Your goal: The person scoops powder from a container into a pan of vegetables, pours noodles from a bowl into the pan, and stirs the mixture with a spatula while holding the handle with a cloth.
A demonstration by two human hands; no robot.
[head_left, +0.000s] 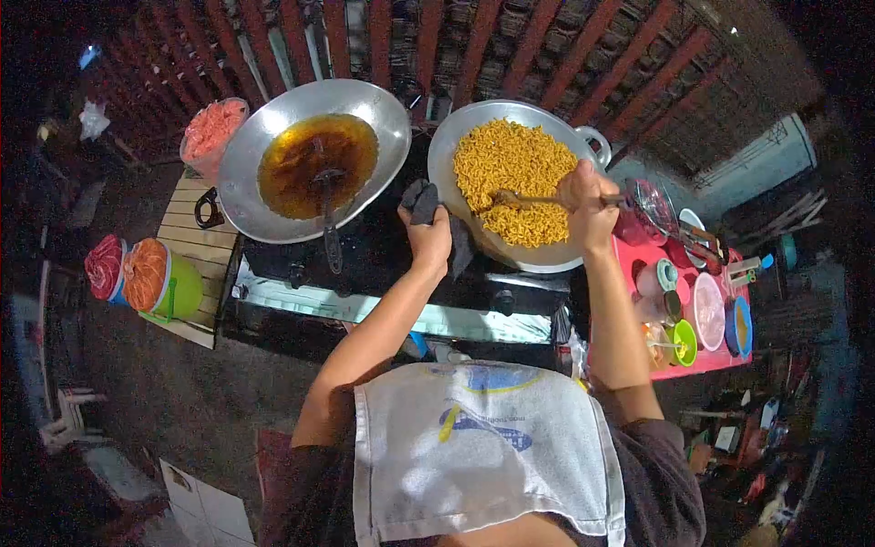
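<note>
My right hand is closed round the long handle of a cooking spoon, whose head rests among yellow-brown noodles. The noodles lie in a wide metal wok on the right. At that wok's left side, my left hand is closed on a dark cloth; the wok handle, if gripped there, is hidden. A second wok on the left holds amber oil. In the oil rests a slotted spatula, its handle over the near rim.
Both woks sit on a dark stove. On the left are a tub of pink food, a green bucket and a slatted wooden surface. Bowls and cups stand on a pink table at right. Wooden slats rise behind.
</note>
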